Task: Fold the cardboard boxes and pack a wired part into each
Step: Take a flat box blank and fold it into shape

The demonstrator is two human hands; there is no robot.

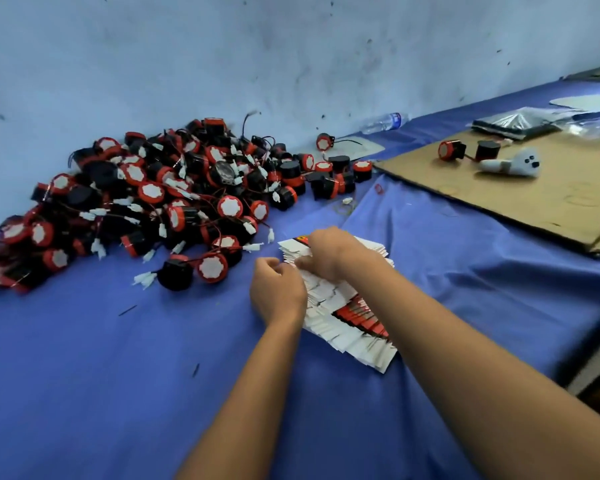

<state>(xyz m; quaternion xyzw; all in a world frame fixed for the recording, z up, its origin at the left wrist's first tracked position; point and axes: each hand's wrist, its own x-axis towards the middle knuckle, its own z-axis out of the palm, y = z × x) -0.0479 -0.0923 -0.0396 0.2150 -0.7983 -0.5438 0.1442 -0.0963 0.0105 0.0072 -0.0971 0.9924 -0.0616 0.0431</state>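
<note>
A fanned stack of flat white and red cardboard boxes [343, 320] lies on the blue cloth in the middle. My right hand [329, 252] rests on the far end of the stack, fingers curled over the top blanks and pinching their left edge. My left hand [278, 289] is at the stack's left side, fingers curled against the blanks' edges. A big heap of black and red wired parts [160, 199] with white connectors lies to the left against the wall. One wired part [196, 268] sits at the heap's near edge.
A brown cardboard sheet [520, 199] lies at the right, bearing two wired parts [465, 150] and a white soft toy [513, 162]. A plastic bottle [385, 122] lies by the wall. Plastic bags [520, 123] are at the far right. The table edge drops off at the right.
</note>
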